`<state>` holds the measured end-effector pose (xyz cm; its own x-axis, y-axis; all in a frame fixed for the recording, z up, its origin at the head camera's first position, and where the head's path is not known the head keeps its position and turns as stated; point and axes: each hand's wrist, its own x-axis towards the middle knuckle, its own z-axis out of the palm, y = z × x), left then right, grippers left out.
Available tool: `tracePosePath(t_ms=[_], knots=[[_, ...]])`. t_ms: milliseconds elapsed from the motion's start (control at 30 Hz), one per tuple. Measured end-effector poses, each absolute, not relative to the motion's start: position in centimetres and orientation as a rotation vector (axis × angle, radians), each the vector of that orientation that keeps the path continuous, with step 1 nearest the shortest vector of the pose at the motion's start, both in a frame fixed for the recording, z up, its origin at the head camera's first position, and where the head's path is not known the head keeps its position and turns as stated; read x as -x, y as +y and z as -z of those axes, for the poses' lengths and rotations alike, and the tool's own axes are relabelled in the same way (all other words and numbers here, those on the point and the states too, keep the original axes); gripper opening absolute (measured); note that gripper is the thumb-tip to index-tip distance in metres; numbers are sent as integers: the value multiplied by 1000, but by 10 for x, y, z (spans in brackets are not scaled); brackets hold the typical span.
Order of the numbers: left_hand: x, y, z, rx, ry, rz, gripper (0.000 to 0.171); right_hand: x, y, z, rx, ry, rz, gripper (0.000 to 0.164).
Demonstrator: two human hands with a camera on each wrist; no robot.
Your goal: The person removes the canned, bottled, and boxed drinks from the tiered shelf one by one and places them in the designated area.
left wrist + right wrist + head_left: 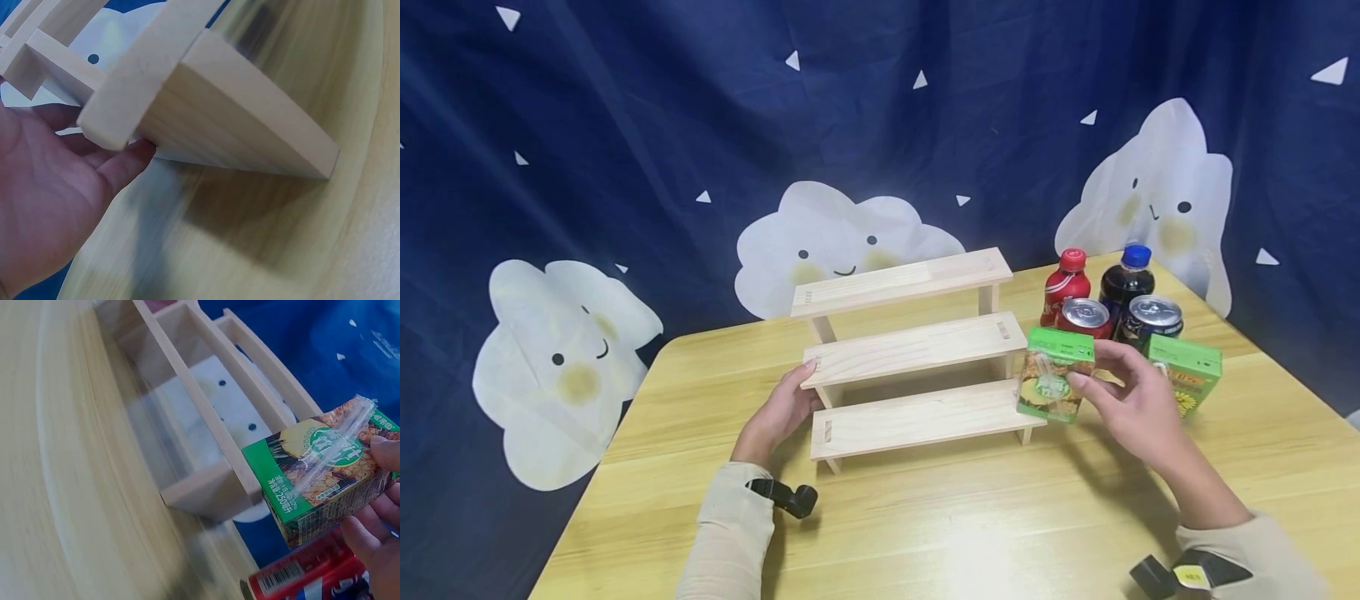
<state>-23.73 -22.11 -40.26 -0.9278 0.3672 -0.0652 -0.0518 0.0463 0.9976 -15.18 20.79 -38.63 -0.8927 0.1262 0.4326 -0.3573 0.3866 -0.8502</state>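
A three-tier wooden shelf (917, 350) stands on the table in the head view. My left hand (784, 412) holds its left side near the middle tier; in the left wrist view that hand (56, 181) has its fingers partly hidden behind the wood. My right hand (1138, 400) grips a green juice box (1051, 398) with a pineapple picture, upright at the right end of the lowest tier. In the right wrist view the juice box (325, 465) has a wrapped straw on its front, with thumb and fingers on opposite sides. Whether it touches the shelf I cannot tell.
Right of the shelf stand a red-capped bottle (1066, 285), a blue-capped dark bottle (1126, 282), a red can (1084, 317), a dark can (1152, 318) and another green juice box (1191, 371). Behind the wooden table (685, 392) hangs a blue curtain (647, 108) with clouds.
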Motion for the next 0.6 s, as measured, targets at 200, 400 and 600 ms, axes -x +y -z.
tracePosePath(t_ms=[200, 400, 600], knots=[[238, -221, 403, -310, 2015, -1973, 55, 152, 219, 387, -113, -2253, -1488, 47], [239, -220, 403, -308, 2002, -1977, 55, 154, 224, 389, -57, -2239, -1542, 42], [239, -220, 404, -290, 2015, -1971, 56, 156, 231, 393, 37, -2248, -1565, 44]])
